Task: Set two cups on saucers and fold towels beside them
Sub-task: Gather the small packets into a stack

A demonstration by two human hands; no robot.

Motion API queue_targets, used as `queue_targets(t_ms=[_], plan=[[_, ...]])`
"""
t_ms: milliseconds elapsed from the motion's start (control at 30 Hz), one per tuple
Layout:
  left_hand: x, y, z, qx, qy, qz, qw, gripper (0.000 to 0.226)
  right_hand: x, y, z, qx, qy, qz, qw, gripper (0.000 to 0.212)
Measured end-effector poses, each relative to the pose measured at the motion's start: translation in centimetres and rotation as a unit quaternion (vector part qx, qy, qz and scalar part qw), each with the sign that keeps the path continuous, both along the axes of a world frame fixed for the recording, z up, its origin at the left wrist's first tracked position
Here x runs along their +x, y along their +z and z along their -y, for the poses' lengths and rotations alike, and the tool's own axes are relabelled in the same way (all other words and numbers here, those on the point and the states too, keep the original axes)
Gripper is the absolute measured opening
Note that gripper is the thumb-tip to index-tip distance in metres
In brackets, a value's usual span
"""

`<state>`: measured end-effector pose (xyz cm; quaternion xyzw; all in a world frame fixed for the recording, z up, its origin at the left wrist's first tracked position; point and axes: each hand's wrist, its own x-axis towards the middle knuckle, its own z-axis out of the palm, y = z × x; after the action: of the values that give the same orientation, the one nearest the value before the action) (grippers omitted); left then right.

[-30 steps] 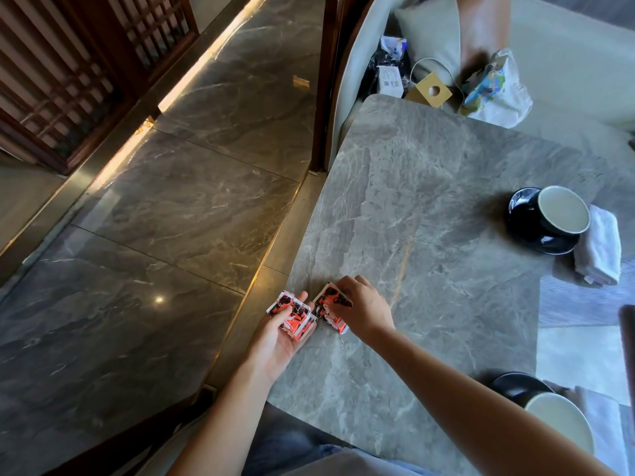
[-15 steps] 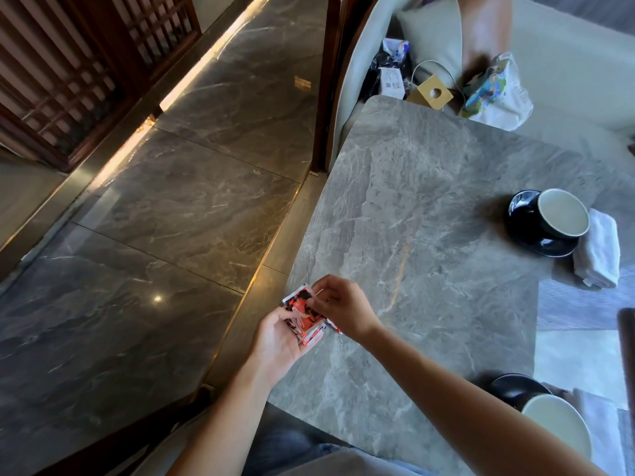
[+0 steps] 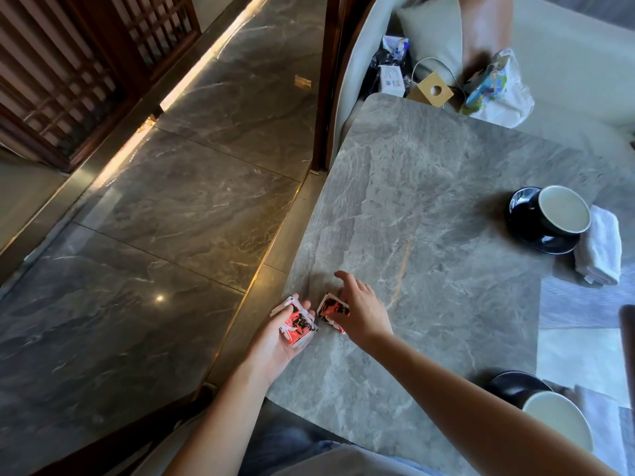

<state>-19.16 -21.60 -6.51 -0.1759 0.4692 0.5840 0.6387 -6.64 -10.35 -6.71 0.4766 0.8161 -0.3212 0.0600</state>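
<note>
The grey veined stone desk (image 3: 429,201) filled the right of the head view, with a dark marble floor (image 3: 171,218) to its left. At the far right stood a black glazed cup with a pale interior (image 3: 563,214), seated on a round black saucer (image 3: 556,248). A white folded towel (image 3: 599,249) touched the saucer's right side, so this setting appeared complete. A second black cup (image 3: 556,420) rested on a second black saucer (image 3: 512,389) at the near right, both partly cut off by the right forearm. The pale cloth (image 3: 604,438) just beside them was too cropped to judge as folded. Both hands worked well apart from the settings, at the desk's near left edge. The left hand (image 3: 275,341), palm up, curled its fingers round a small stack of red, black and white printed packets (image 3: 297,322), probably to keep them gathered. The right hand (image 3: 360,310) lay over a second like stack (image 3: 331,310) on the desk, index finger straight. Whether its fingers gripped that stack could not be told, since the hand hid most of it. Whether these were cards or sachets was unclear.
</note>
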Motion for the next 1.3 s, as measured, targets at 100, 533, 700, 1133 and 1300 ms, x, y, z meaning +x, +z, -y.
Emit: queue_targets(t_ms=[100, 533, 700, 1133, 1300], plan=[[0.0, 0.1, 0.1, -0.001, 0.004, 0.008, 1.000, 0.023, -0.5, -0.2, -0.2, -0.006, 0.010, 0.008, 1.000, 0.056], [-0.3, 0.6, 0.7, 0.007, 0.026, 0.036, 0.999, 0.044, -0.4, -0.1, -1.0, -0.047, -0.078, -0.057, 0.994, 0.018], [-0.1, 0.7, 0.7, -0.004, 0.022, 0.034, 0.999, 0.034, 0.3, 0.2, -2.3, -0.098, -0.105, -0.112, 0.983, 0.026], [0.2, 1.8, -0.3, -0.021, -0.049, 0.069, 0.996, 0.061, -2.0, 4.4, -0.3, -0.222, -0.035, -0.224, 0.948, 0.026], [0.4, 2.2, -0.4, -0.036, -0.096, -0.006, 0.995, 0.050, -1.8, 4.6, 0.3, -0.099, 0.091, -0.170, 0.976, 0.034]])
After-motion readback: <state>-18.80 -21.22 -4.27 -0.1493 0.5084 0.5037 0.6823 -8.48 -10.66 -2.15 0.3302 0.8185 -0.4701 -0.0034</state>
